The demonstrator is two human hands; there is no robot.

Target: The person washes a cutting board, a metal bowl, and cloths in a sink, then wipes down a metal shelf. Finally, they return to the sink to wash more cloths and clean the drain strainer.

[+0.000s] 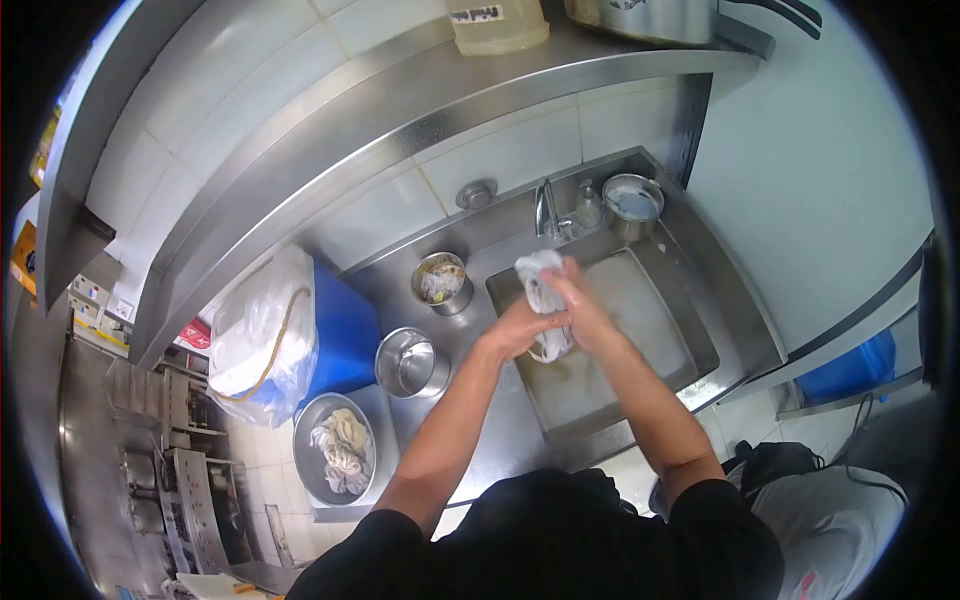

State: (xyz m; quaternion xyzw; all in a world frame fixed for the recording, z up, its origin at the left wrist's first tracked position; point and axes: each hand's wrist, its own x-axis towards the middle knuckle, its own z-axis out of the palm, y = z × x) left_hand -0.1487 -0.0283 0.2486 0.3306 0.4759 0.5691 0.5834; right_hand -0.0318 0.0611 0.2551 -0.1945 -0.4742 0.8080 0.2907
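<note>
Over the steel sink [705, 350] I grip a wet white cloth [541, 297] with both hands. My left hand [520, 328] is closed round its lower part, while my right hand [580, 303] is closed on it from the right side. The cloth is bunched up, one end sticking out above my hands and another hanging below them. Cloudy water [625, 300] lies in the sink underneath. Behind my hands stands the faucet [546, 210].
Left of the sink are a steel pot [410, 363], a pot with scraps [441, 283] and a bowl of crumpled cloths [341, 450]. A soap bottle [588, 205] and a steel pot [633, 205] stand behind the sink. A blue bin [345, 320] is at the left; a steel shelf [440, 110] overhangs.
</note>
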